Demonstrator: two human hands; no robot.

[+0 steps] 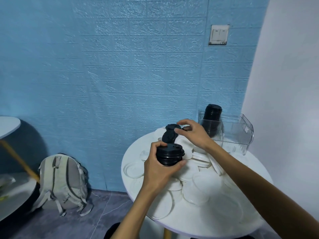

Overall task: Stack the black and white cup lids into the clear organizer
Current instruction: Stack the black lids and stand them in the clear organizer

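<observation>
A short stack of black lids [170, 155] was held clamped in the left hand [159, 167] above the tabletop [198, 221]. Loose black lids [170, 133] were pinched by the right hand [193, 132]. A taller black stack [212, 120] was standing in the clear organizer [241, 133]. White lids [196, 190] lay scattered. A misaligned lid was judged liable to jam or topple the held stack.
</observation>
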